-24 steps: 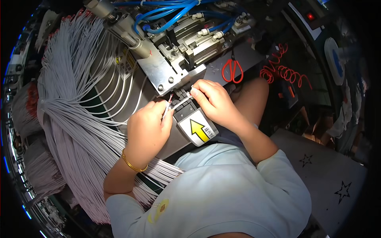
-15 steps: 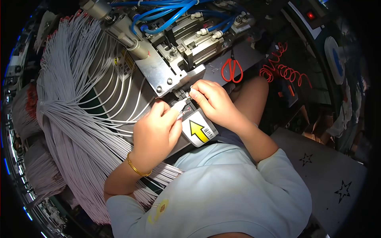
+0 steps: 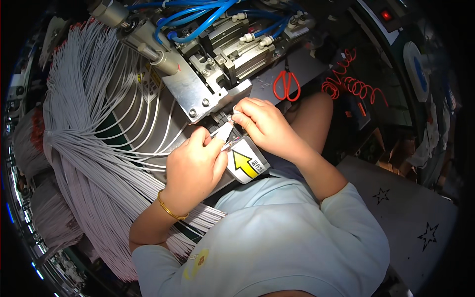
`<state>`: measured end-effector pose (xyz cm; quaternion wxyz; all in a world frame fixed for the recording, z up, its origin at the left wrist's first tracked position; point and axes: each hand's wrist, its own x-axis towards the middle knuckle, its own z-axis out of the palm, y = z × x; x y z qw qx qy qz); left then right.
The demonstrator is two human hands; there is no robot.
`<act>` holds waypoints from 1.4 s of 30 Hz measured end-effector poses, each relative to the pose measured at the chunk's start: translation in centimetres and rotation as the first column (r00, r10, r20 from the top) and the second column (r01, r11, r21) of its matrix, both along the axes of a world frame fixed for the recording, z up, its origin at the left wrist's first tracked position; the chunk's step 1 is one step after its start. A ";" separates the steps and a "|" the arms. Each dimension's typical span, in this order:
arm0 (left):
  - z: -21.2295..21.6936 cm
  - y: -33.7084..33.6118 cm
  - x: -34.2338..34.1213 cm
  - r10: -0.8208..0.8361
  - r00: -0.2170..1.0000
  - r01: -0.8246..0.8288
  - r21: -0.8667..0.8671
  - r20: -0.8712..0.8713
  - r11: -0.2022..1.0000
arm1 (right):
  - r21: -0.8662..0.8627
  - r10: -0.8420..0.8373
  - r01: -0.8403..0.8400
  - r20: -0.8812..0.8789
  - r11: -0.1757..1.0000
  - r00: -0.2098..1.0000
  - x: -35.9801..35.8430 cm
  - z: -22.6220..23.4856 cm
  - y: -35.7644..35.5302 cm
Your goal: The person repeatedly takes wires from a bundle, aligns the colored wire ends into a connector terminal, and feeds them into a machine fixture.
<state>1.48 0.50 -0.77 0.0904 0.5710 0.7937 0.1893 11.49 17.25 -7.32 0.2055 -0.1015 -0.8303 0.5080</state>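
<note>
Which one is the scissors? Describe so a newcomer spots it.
Start at the grey metal machine with blue air hoses at the top. On the flat grey plate to its right, just above the person's right hand, lie the red-handled scissors. The red coiled cable nearby is springy; the scissors have two loops.

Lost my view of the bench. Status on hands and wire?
Left hand pinching grey wire at machine slot. Right hand at the slot too. Red scissors lie apart.
</note>
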 end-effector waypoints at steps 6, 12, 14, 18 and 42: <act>-0.1 0.0 -0.1 -0.027 1.000 0.027 0.005 -0.009 1.000 | 0.051 -0.012 0.013 -0.029 0.999 1.000 -0.1 -0.2 0.1; -0.2 0.3 0.0 -0.036 0.999 0.036 0.020 -0.036 0.999 | 0.188 -0.064 0.071 -0.042 0.980 0.997 -0.3 0.0 0.0; -0.2 0.3 0.0 -0.050 0.997 0.051 0.015 -0.050 0.999 | 0.150 -0.026 0.028 -0.012 0.988 1.000 0.0 0.1 0.2; -0.1 0.6 -0.1 -0.066 0.996 0.069 0.036 -0.067 0.997 | -0.140 0.042 -0.030 0.083 0.990 0.996 0.2 0.3 0.4; -0.1 -0.5 -0.5 0.159 0.984 -0.159 -0.011 0.081 0.987 | 0.220 -0.025 0.043 -0.085 0.975 0.996 -0.4 0.3 0.3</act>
